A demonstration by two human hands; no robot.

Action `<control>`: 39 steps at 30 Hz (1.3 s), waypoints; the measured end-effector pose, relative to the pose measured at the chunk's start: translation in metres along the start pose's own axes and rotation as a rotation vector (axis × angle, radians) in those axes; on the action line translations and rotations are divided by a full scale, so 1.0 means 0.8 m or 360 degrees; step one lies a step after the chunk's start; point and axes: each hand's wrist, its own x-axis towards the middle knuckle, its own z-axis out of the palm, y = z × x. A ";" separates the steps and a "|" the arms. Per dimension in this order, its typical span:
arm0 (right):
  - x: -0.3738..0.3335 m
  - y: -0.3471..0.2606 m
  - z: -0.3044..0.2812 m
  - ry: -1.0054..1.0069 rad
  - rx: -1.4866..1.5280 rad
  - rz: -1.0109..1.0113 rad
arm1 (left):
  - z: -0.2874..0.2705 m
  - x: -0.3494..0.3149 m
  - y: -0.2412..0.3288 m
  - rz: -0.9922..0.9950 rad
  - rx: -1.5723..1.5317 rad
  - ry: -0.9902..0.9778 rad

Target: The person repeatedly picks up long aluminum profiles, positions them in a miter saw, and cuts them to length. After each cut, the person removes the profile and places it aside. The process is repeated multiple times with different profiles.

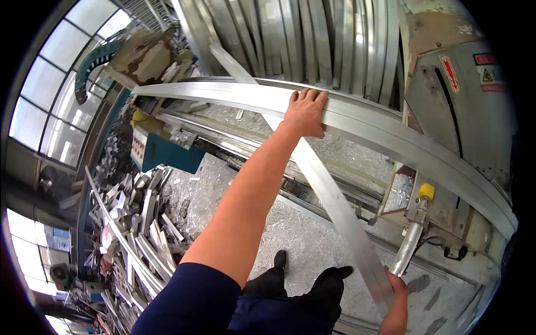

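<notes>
A long silvery aluminium profile (223, 95) lies across the machine from far left to lower right. My left hand (306, 111) grips it from above near its middle, fingers over the far edge and thumb toward the near side. A second, flat aluminium bar (329, 192) slants beneath that profile, from the upper left toward my feet. My right hand (397, 287) holds this bar by its right edge near the lower end; the bar hides part of those fingers.
Upright aluminium profiles (312, 44) stand behind the machine. A grey machine housing (469, 100) with warning labels rises at right, above a cylinder with a yellow cap (426, 191). Metal offcuts (145, 218) heap at left beside a teal control box (170, 153). My shoes (281, 259) are on the floor.
</notes>
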 end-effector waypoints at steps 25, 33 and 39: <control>0.150 0.066 -0.246 0.1355 -0.0152 0.0095 | 0.057 0.001 -0.136 0.0372 -0.0007 0.0046; 0.239 0.147 -0.300 0.0761 -0.0621 -0.0079 | 0.039 -0.005 -0.084 0.0137 0.0062 -0.0090; 0.238 0.153 -0.301 0.0895 -0.0756 0.0036 | 0.035 0.008 -0.060 0.0240 0.0146 -0.0115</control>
